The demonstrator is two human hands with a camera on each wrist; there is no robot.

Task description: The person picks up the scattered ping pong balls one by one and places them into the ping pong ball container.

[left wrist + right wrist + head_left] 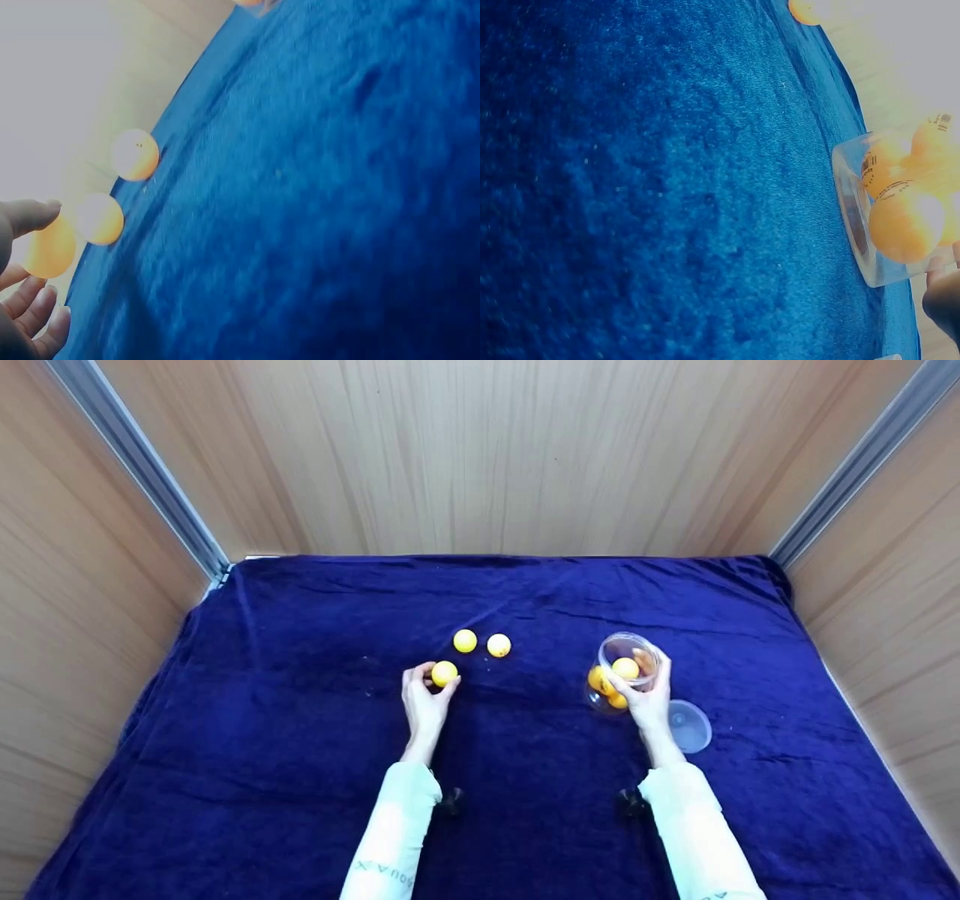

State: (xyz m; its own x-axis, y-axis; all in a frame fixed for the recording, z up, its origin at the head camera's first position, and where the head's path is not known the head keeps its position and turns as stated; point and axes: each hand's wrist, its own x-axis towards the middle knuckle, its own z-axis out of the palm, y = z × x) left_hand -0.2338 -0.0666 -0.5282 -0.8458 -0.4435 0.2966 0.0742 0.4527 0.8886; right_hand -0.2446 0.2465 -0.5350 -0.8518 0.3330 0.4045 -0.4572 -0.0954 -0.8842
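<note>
Between thumb and fingers my left hand (426, 701) pinches a yellow-orange ping-pong ball (444, 673); the left wrist view shows that ball (51, 251) at the lower left. Just beyond it, two more ping-pong balls lie on the cloth, one ball (465, 641) nearer the hand and another ball (499, 645) to its right. My right hand (651, 694) grips a clear plastic jar (600, 705) around its upper side. Several orange balls (905, 221) are inside the jar, whose mouth is uncovered. Part of the right fingers shows through the clear wall.
A round translucent lid (688, 727) lies on the cloth beside my right wrist. Dark blue velvet cloth (525, 765) with wrinkles covers the table. Wood-grain panels (480, 457) stand at the back and both sides, with metal posts (142, 465) in the corners.
</note>
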